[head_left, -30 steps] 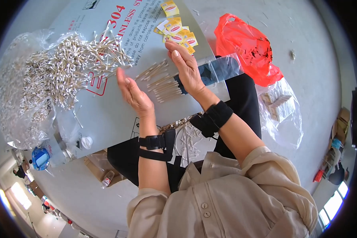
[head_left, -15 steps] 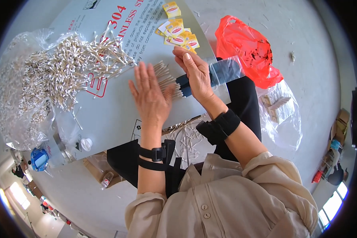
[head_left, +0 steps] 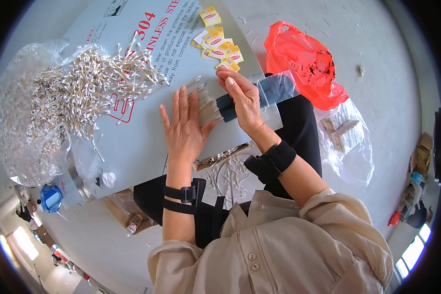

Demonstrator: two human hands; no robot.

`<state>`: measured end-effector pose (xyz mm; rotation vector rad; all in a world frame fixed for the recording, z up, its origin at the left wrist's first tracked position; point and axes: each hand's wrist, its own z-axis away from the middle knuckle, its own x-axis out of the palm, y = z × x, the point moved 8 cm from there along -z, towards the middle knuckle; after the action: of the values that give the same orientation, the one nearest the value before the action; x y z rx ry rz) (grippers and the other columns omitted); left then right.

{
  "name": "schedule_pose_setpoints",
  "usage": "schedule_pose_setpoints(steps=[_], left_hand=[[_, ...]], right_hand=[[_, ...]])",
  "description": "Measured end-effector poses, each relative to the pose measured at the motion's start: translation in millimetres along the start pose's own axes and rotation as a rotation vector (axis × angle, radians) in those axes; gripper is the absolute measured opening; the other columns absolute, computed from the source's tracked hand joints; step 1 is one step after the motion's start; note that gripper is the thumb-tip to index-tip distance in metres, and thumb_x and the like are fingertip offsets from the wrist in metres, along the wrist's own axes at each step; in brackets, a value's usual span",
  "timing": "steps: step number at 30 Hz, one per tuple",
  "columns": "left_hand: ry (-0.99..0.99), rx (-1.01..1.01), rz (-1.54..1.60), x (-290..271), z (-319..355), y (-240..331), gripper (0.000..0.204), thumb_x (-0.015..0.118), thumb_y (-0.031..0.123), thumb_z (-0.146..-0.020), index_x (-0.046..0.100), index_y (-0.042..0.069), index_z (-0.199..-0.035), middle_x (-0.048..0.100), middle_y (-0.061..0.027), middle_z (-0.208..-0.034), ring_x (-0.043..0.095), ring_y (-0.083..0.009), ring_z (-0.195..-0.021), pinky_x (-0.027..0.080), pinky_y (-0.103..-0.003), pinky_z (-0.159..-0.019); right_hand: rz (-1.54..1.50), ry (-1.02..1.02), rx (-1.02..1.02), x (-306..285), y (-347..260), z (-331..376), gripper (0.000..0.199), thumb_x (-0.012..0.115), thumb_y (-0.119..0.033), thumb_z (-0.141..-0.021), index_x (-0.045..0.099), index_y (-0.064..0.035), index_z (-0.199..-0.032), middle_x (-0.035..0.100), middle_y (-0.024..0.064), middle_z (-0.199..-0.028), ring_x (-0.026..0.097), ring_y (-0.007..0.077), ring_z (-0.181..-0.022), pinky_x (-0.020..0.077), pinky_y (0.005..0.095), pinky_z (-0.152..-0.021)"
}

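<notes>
A small layer of cotton swabs (head_left: 209, 107) lies side by side on the grey tabletop (head_left: 142, 132). My left hand (head_left: 183, 130) rests along the left side of these swabs, palm down with its fingers stretched apart; it covers some of them. To their right, my right hand (head_left: 246, 102) stands on edge over a dark flat strip (head_left: 226, 109), fingers extended and thumb raised, with nothing seen in it. The swabs' right ends meet the dark strip. A clear plastic sleeve (head_left: 286, 84) covers the strip's far right part. The underside of my right hand is hidden.
A large clear bag (head_left: 14, 103) spills a heap of loose swabs (head_left: 83, 93) at left. Yellow-and-white cards (head_left: 215, 41) lie at the back. A red plastic bag (head_left: 299, 61) and a clear bag of packed swabs (head_left: 348, 132) sit at right. A blue container (head_left: 50, 197) stands front left.
My left hand has shifted slightly left and nearer me, its fingers now flatter against the swabs. The swabs sit closer together. My right hand has moved a little nearer me.
</notes>
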<state>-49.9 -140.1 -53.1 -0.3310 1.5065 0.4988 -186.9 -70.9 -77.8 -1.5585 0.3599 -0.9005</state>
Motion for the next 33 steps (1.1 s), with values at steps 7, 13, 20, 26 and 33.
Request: schedule_pose_setpoints(steps=[7,13,20,26,33], left_hand=[[0.406,-0.122,0.378,-9.2,13.6,-26.1,0.056,0.064,0.028,-0.085,0.046,0.006,-0.134,0.042,-0.0120,-0.140,0.036,-0.0343,-0.131,0.027,-0.052,-0.108],[0.430,-0.180,0.359,-32.3,-2.4,-31.7,0.025,0.072,0.005,-0.073,0.064,0.006,-0.096,0.056,-0.0067,-0.100,0.052,-0.0292,-0.099,0.041,-0.042,-0.089],[0.340,-0.186,0.431,-26.2,-11.7,-35.9,0.017,0.072,0.005,-0.073,0.066,0.007,-0.088,0.057,-0.0051,-0.093,0.054,-0.0267,-0.092,0.046,-0.038,-0.081],[0.388,-0.185,0.469,-21.4,-11.7,-39.3,0.014,0.068,0.000,-0.075,0.063,0.005,-0.087,0.057,-0.0071,-0.086,0.056,-0.0285,-0.088,0.048,-0.039,-0.076],[0.376,-0.204,0.475,-22.8,-14.4,-38.6,0.014,0.065,-0.001,-0.077,0.062,0.005,-0.089,0.057,-0.0078,-0.092,0.056,-0.0290,-0.091,0.048,-0.040,-0.079]], right_hand=[[0.287,-0.034,-0.046,9.1,-11.2,-1.1,0.018,0.059,-0.008,-0.093,0.064,0.0008,-0.107,0.063,0.0103,-0.111,0.061,0.0163,-0.098,0.0490,0.0300,-0.087],[0.871,-0.260,-0.294,35.9,-20.3,-11.4,0.016,0.066,-0.006,-0.077,0.068,-0.0072,-0.093,0.062,0.0094,-0.092,0.063,0.0303,-0.080,0.0521,0.0384,-0.070],[1.058,-0.336,-0.269,43.7,-12.0,-14.4,0.009,0.067,-0.010,-0.078,0.065,-0.0068,-0.087,0.059,0.0092,-0.088,0.062,0.0323,-0.081,0.0502,0.0406,-0.070],[1.026,-0.352,-0.249,41.6,-11.3,-14.6,0.009,0.068,-0.010,-0.077,0.062,-0.0047,-0.083,0.058,0.0103,-0.085,0.062,0.0327,-0.080,0.0497,0.0402,-0.070],[0.958,-0.335,-0.298,39.0,-13.0,-12.7,0.009,0.067,-0.009,-0.078,0.062,-0.0029,-0.082,0.058,0.0114,-0.084,0.061,0.0328,-0.079,0.0494,0.0399,-0.069]])
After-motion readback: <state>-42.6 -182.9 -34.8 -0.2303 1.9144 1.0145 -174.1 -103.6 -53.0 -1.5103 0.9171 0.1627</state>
